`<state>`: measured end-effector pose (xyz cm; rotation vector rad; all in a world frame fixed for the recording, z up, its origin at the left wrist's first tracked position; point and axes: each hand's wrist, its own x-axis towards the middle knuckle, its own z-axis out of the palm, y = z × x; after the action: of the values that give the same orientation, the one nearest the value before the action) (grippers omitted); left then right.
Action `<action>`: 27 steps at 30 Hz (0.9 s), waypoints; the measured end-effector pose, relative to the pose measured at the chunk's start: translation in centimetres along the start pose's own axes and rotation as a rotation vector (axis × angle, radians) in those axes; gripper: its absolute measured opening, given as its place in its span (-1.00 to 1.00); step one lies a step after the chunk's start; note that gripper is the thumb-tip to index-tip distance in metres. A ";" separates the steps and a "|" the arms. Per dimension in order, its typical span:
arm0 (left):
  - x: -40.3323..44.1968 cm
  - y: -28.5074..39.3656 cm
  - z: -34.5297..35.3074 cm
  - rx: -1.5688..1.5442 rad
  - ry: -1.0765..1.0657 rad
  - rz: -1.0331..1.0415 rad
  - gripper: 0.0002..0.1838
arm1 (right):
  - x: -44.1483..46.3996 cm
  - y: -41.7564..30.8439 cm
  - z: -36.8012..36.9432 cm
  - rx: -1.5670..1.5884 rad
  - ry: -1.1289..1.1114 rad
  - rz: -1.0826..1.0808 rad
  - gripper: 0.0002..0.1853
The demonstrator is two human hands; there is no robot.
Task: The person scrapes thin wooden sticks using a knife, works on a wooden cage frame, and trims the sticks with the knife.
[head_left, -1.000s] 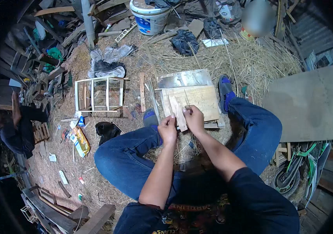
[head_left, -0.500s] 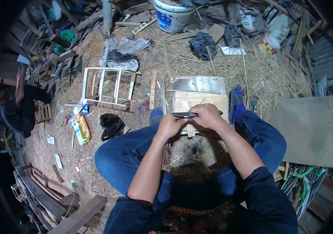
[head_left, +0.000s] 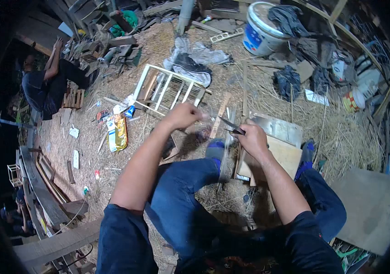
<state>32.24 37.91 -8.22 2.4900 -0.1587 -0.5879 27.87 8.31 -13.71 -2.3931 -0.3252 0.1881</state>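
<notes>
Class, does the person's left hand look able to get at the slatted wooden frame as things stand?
Probably yes: the left hand appears close to the slatted wooden frame, and nothing visible blocks the way, though one view leaves its height unclear.

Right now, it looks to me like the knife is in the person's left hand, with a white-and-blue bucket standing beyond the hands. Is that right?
Not quite: the head view shows the knife in the right hand, not the left hand. The white-and-blue bucket does stand beyond the hands.

The left hand (head_left: 184, 115) has left the knife (head_left: 233, 127).
</notes>
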 end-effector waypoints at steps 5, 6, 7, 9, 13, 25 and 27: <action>2.9 -15.6 -1.8 -0.155 0.405 -0.202 -0.43 | 5.2 -1.0 4.8 0.244 0.061 0.061 -0.74; 3.5 -18.0 -1.5 -0.348 0.549 -0.223 -0.42 | 6.5 -1.4 5.8 0.278 -0.008 0.108 -0.74; 3.7 -18.8 -1.7 -0.353 0.549 -0.228 -0.42 | 7.7 -1.7 7.0 0.310 -0.078 0.157 -0.75; 4.0 -20.1 -1.8 -0.207 0.677 -0.327 -0.46 | 10.1 -1.7 10.5 0.320 -0.065 0.173 -0.75; 6.5 -23.3 -0.3 -0.076 0.687 -0.388 -0.50 | 14.2 -3.4 15.8 0.805 -0.145 0.275 -0.73; 9.5 -23.5 -0.3 -0.059 0.486 -0.281 -0.60 | 20.4 -3.3 23.1 1.037 -0.180 0.374 -0.76; 9.7 -24.0 -0.1 0.031 0.544 -0.237 -0.56 | 20.6 -4.0 23.1 1.082 -0.215 0.369 -0.75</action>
<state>40.63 55.61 -25.10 2.6170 0.3405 0.0190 41.72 31.64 -29.11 -1.3314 0.1262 0.6144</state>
